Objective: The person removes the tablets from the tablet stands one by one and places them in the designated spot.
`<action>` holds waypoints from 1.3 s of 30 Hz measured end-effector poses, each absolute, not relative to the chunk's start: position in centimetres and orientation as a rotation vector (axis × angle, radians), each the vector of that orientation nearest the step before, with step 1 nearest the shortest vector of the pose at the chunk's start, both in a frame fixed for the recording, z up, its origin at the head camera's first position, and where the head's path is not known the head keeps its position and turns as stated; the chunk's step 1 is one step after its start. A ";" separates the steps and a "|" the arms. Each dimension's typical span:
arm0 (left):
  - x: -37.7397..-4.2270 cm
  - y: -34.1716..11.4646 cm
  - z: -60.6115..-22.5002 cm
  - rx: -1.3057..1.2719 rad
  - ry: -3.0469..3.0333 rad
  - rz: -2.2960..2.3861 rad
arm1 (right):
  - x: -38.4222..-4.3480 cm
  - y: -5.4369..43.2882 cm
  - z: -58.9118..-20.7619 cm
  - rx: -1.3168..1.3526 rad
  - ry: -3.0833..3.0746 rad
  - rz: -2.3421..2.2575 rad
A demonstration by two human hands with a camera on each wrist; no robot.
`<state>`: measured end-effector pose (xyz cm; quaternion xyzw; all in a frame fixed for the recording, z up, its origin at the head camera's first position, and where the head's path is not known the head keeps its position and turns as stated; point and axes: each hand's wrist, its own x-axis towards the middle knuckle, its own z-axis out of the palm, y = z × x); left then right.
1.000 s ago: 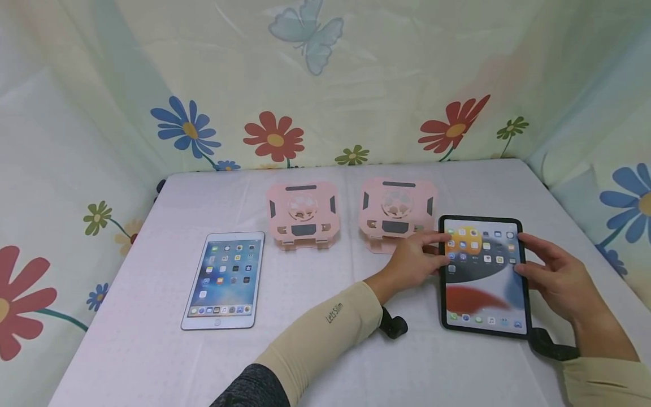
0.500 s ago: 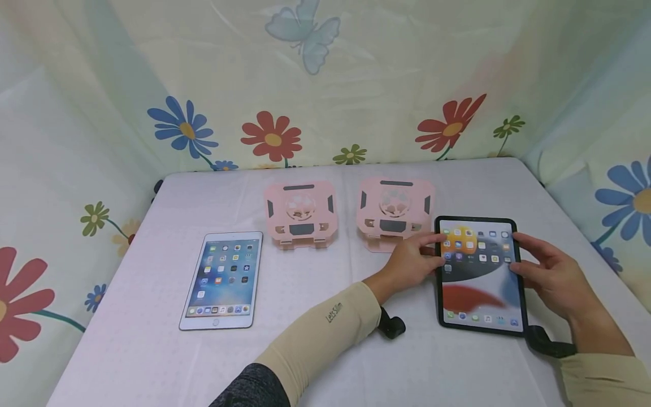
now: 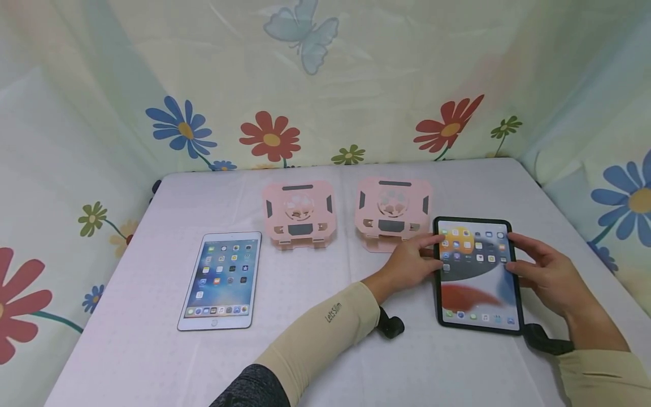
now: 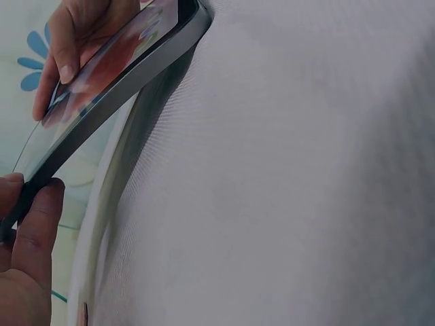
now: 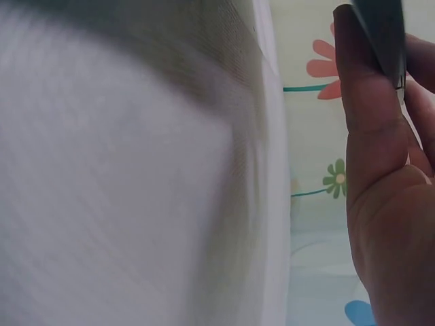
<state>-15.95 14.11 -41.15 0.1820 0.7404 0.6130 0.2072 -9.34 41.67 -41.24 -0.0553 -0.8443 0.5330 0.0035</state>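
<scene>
A black-framed tablet point(image 3: 478, 299), its screen lit with app icons, is held between both hands on the right side of the table. My left hand point(image 3: 411, 263) pinches its left edge near the top, with thumb in front and fingers behind. The right hand point(image 3: 551, 277) grips the opposite edge at about the same height. In the left wrist view the tablet point(image 4: 115, 102) leans at a slant, its lower end close over the cloth and its upper end raised. From the right wrist, only a dark corner of the tablet point(image 5: 384, 41) shows between the fingers.
Two pink folding stands point(image 3: 300, 206) with grey pads are at the middle back; the right-hand stand point(image 3: 393, 203) is just behind my left hand. A white tablet point(image 3: 221, 282), also lit, lies flat at left. Flowered curtains point(image 3: 376, 85) enclose the white-covered table point(image 3: 315, 294).
The head view has drifted slightly, shifting everything left. The black-framed tablet and the right hand have moved a little further left than the rest. Both hands keep their hold.
</scene>
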 end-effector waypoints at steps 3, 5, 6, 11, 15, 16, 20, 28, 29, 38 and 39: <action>-15.9 14.2 -41.2 0.513 2.069 1.694 | -9.4 41.7 -41.1 -0.179 -2.684 1.626; -15.8 14.2 -41.2 0.521 2.071 1.692 | -9.5 41.7 -41.1 -0.179 -2.703 1.607; -15.8 14.2 -41.2 0.524 2.070 1.692 | -9.5 41.7 -41.0 -0.178 -2.709 1.602; -15.6 14.2 -41.2 0.535 2.033 1.701 | -9.6 41.9 -40.9 -0.179 -2.735 1.596; -15.5 14.2 -41.2 0.532 1.999 1.711 | -9.7 42.2 -41.0 -0.168 -2.746 1.615; -15.5 14.2 -41.2 0.531 1.993 1.715 | -9.7 42.3 -41.0 -0.160 -2.740 1.628; -15.4 14.2 -41.2 0.504 1.979 1.728 | -9.7 42.6 -41.4 -0.114 -2.687 1.708; -15.5 13.9 -41.0 0.483 1.943 1.718 | -9.7 42.9 -41.6 -0.036 -2.606 1.814; -15.6 13.8 -41.0 0.487 1.942 1.714 | -9.7 42.9 -41.6 -0.033 -2.621 1.795; -15.6 13.5 -40.9 0.535 1.986 1.680 | -9.7 42.6 -41.2 -0.109 -2.787 1.675; -15.6 13.5 -40.9 0.539 1.993 1.678 | -9.7 42.5 -41.1 -0.113 -2.790 1.674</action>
